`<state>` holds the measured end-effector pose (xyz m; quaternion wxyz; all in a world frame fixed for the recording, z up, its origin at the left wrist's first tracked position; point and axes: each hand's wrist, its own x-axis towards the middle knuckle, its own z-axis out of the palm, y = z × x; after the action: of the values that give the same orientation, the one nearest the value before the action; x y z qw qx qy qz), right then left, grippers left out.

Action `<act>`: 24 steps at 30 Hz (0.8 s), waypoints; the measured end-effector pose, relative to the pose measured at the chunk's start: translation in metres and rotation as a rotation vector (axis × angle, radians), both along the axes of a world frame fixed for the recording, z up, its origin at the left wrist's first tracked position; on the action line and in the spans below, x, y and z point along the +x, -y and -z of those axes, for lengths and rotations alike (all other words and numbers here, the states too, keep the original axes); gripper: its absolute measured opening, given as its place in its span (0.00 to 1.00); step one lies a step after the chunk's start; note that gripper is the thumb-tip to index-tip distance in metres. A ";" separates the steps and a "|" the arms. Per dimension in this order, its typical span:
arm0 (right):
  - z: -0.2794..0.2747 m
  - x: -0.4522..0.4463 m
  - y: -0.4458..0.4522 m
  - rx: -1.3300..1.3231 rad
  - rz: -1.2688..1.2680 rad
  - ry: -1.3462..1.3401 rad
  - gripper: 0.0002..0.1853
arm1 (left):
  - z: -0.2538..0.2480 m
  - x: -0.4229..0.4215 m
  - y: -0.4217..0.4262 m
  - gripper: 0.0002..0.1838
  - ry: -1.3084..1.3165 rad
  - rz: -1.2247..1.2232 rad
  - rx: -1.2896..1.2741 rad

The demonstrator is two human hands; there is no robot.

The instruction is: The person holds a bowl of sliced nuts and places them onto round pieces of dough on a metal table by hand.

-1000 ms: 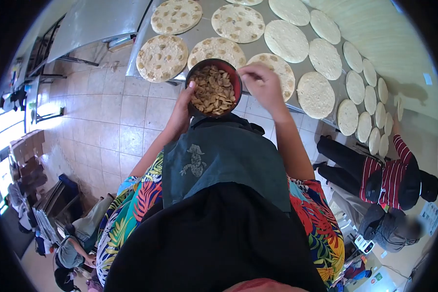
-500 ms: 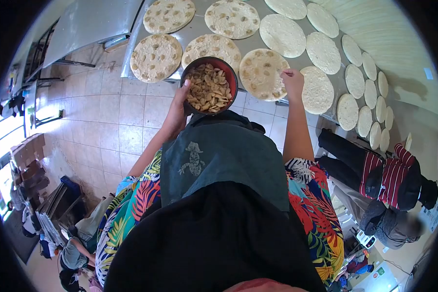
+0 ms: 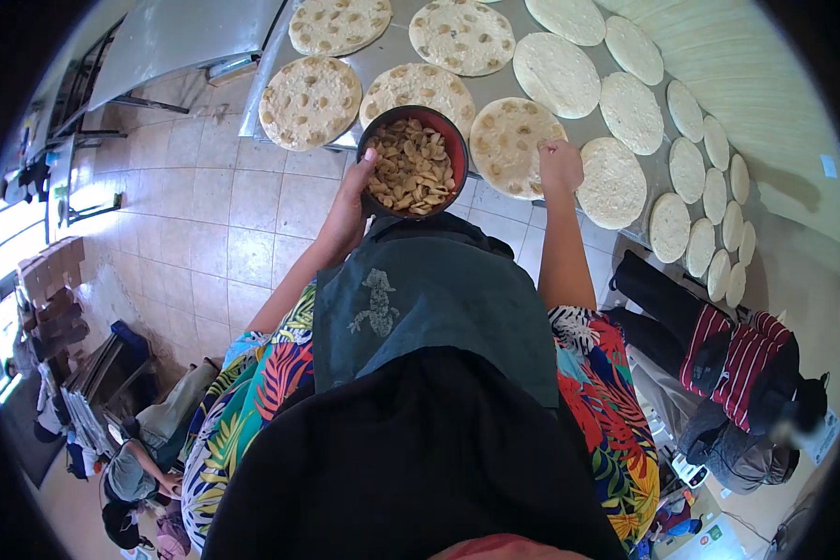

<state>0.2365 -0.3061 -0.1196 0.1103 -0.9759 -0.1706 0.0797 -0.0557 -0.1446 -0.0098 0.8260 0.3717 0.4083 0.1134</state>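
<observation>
My left hand (image 3: 353,191) grips a dark bowl with a red inside (image 3: 457,154), its thumb over the rim. Light brown slices (image 3: 409,168), perhaps mushroom, fill much of the bowl. My right hand (image 3: 560,168) is closed in a pinch at the right edge of a round flat dough base (image 3: 504,145) dotted with brown slices. Whatever its fingertips hold is too small to make out. A plain pale base (image 3: 612,184) lies just right of that hand. Left of it, more bases with slices (image 3: 310,103) lie on the metal table.
The metal table (image 3: 383,49) carries several plain bases (image 3: 557,75) towards the right, along a pale wall. A co-worker in a striped top (image 3: 733,364) stands at the right. Another metal table (image 3: 191,42) is at the upper left, with tiled floor (image 3: 196,205) below.
My right hand has gone from beside the bowl to the right edge of the dotted base, its fingers closed. My left hand still holds the bowl. The striped-top co-worker's arm has drawn back from the table.
</observation>
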 end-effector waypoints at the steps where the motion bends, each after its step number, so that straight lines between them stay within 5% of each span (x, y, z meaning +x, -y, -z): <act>1: 0.000 0.000 0.001 0.044 -0.037 0.027 0.08 | -0.002 0.001 0.000 0.38 0.001 0.015 0.005; 8: -0.014 -0.007 -0.001 -0.002 -0.119 -0.008 0.08 | 0.004 0.001 -0.004 0.40 0.037 0.073 0.037; 13: -0.116 -0.048 -0.027 0.675 -0.344 -0.144 0.06 | -0.008 0.002 -0.003 0.40 0.029 0.071 0.006; 16: -0.159 -0.085 -0.042 0.757 -0.536 -0.316 0.04 | 0.000 0.002 -0.006 0.41 0.054 0.124 0.067; 24: -0.169 -0.101 -0.056 0.487 -1.000 0.046 0.05 | -0.001 0.005 -0.004 0.38 0.117 0.087 0.010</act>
<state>0.1352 -0.2505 0.0493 0.2775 -0.7240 -0.6288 0.0591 -0.0511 -0.1407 -0.0086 0.8507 0.3858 0.3424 0.1009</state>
